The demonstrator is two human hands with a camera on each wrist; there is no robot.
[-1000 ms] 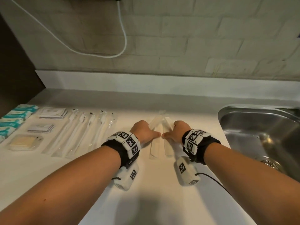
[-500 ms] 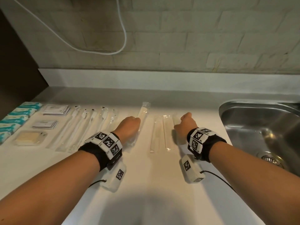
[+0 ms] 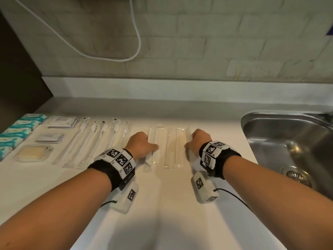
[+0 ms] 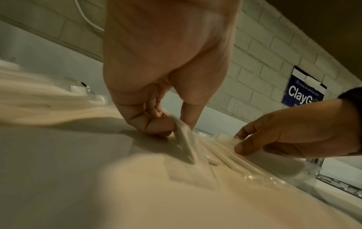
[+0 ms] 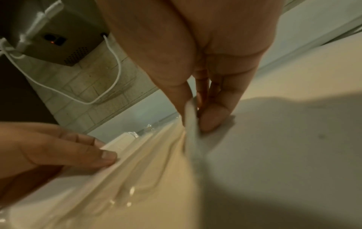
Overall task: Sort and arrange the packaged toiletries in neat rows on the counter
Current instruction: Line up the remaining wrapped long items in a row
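Observation:
Several long clear packets [image 3: 171, 150] with pale sticks inside lie side by side on the white counter [image 3: 162, 204] between my hands. My left hand [image 3: 151, 147] pinches the leftmost packet [image 3: 151, 134] between thumb and curled fingers; the left wrist view shows that hand [image 4: 182, 131] lifting the packet's edge [image 4: 186, 144]. My right hand [image 3: 187, 146] is at the row's right end. In the right wrist view this hand [image 5: 194, 122] pinches the rightmost packet [image 5: 192, 148] on edge.
A steel sink [image 3: 288, 141] is sunk in the counter at the right. To the left lie a row of toothbrush packets [image 3: 93, 141], white sachets [image 3: 62, 121], a flat yellowish packet [image 3: 32, 153] and teal packets [image 3: 16, 132]. A tiled wall [image 3: 198, 51] with a hanging cable stands behind.
Half a second ago my hands were spread apart, each with one packet drawn out of the middle. Both have since come inward and set their packets alongside the two middle ones.

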